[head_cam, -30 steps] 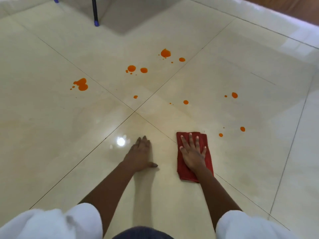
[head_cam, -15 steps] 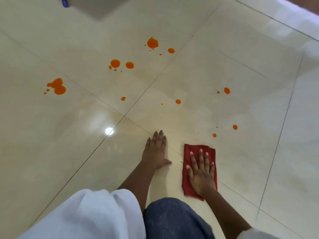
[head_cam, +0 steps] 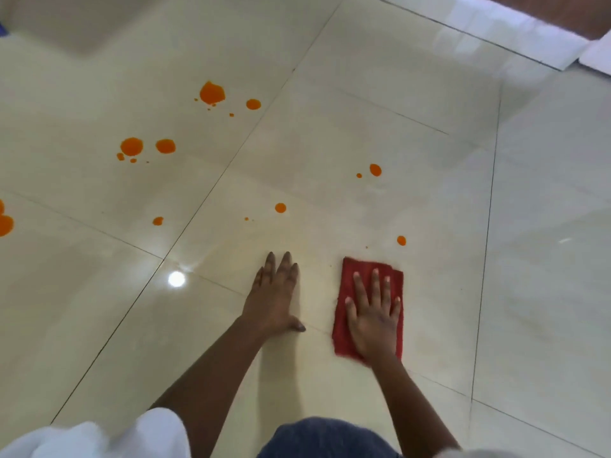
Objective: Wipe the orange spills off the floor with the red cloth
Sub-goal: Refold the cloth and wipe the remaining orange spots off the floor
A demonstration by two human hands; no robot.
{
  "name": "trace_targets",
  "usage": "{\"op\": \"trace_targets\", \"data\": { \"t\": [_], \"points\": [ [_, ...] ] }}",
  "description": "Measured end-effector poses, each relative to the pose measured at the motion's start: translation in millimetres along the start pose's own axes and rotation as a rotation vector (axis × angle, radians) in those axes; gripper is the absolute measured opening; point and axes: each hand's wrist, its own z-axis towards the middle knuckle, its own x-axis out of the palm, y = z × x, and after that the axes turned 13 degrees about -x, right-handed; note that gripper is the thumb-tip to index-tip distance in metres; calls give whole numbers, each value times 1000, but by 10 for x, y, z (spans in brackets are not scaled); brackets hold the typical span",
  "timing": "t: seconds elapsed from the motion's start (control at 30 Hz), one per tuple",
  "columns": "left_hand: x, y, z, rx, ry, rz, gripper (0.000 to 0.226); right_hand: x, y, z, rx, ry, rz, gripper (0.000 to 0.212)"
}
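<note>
A folded red cloth (head_cam: 355,274) lies flat on the glossy cream tile floor (head_cam: 330,143). My right hand (head_cam: 373,312) presses on it with straight, spread fingers. My left hand (head_cam: 274,299) rests flat on the bare tile just left of the cloth. Orange spills dot the floor ahead: a small drop (head_cam: 401,240) just beyond the cloth's far right corner, one (head_cam: 280,208) ahead of my left hand, one (head_cam: 375,169) farther off, a pair of blobs (head_cam: 131,146) at left, a larger blob (head_cam: 212,93) at the back, and a patch (head_cam: 5,224) at the left edge.
A white skirting edge (head_cam: 515,34) and a wooden surface (head_cam: 562,14) run along the top right. A bright light reflection (head_cam: 176,279) shines on the tile left of my left hand. My white sleeve (head_cam: 99,438) and blue-clad knee (head_cam: 324,438) fill the bottom.
My right hand has slid the cloth forward, over the small drop that lay just ahead of it. My left hand stays planted. The view has shifted right.
</note>
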Motion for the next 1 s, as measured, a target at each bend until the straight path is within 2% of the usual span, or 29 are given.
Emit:
{"op": "trace_targets", "data": {
  "t": [0.07,0.1,0.2,0.27,0.37,0.47,0.53,0.6,0.67,0.77,0.87,0.93,1.0],
  "points": [
    [2,-7,24,-19,4,23,125,-116,37,530,58,-19,53,56],
    [9,-18,50,-19,2,26,127,-152,132,739,27,-3,62,56],
    [15,49,54,-3,9,5,128,0,446,632,-274,4,29,56],
    [15,68,49,8,10,-2,128,121,243,213,-397,-57,-34,54],
    [42,49,78,1,3,7,128,-20,-297,287,-241,-134,-87,54],
    [15,-13,62,-40,26,34,126,-243,-156,1020,-90,-48,-33,54],
    [-23,-83,56,-65,38,32,122,-238,182,1135,-195,-7,-27,58],
    [-79,-132,80,-100,22,12,122,-109,340,852,-350,19,-15,62],
    [-129,-161,153,-105,3,18,124,60,119,439,-409,-70,-41,55],
    [-134,-235,269,-66,33,17,124,-34,-477,350,-208,-169,-61,55],
    [-90,-296,303,-90,38,22,125,-320,-711,962,-31,-102,-8,57],
    [-91,-309,308,-91,40,48,126,-421,-479,1368,-35,-57,26,53],
    [-109,-276,311,-90,41,51,125,-389,-135,1444,-181,2,-8,53]
  ]
}}
